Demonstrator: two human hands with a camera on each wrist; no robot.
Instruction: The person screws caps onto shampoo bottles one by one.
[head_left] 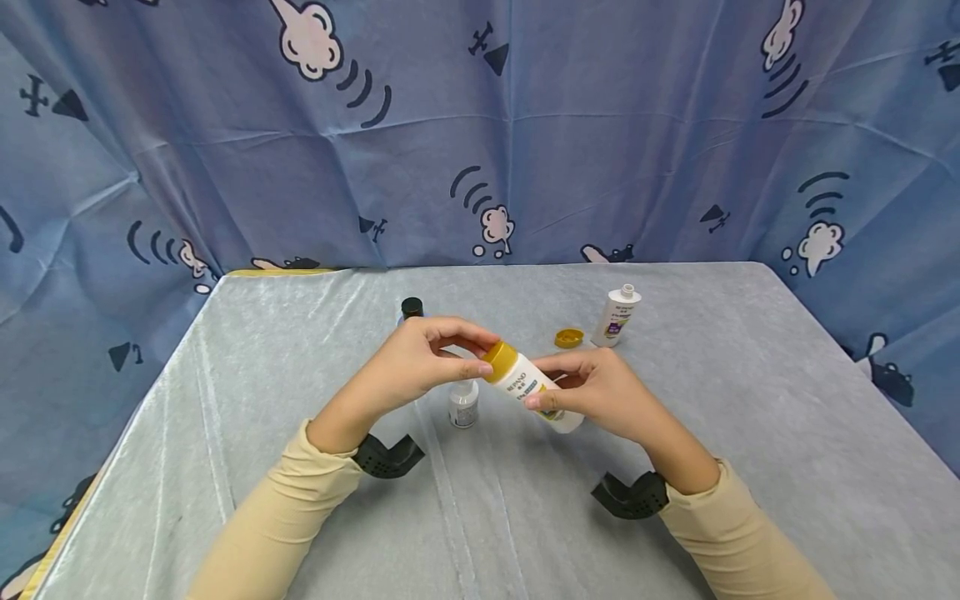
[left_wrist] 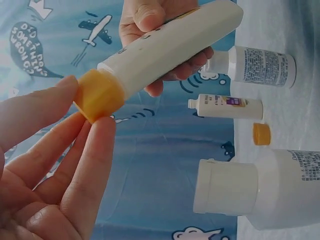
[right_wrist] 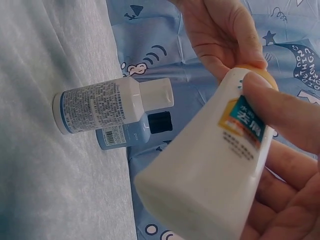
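A white bottle with a yellow cap [head_left: 501, 358] tilts in the air between both hands, its cap end to the upper left. My left hand [head_left: 427, 358] pinches the cap between thumb and fingertips. My right hand [head_left: 596, 392] grips the white body [right_wrist: 210, 165], thumb across the labelled face. In the left wrist view the cap [left_wrist: 100, 95] still meets the bottle's neck end. Below the left hand stands a white bottle [head_left: 463, 408], its top partly covered by that hand.
A black-capped blue bottle [right_wrist: 122, 135] stands behind the left hand. At the back right are an uncapped white bottle [head_left: 617, 317] and a loose yellow cap [head_left: 568, 337]. The left wrist view shows another white labelled bottle [left_wrist: 265, 67]. Patterned blue cloth [head_left: 510, 167] hangs behind the table.
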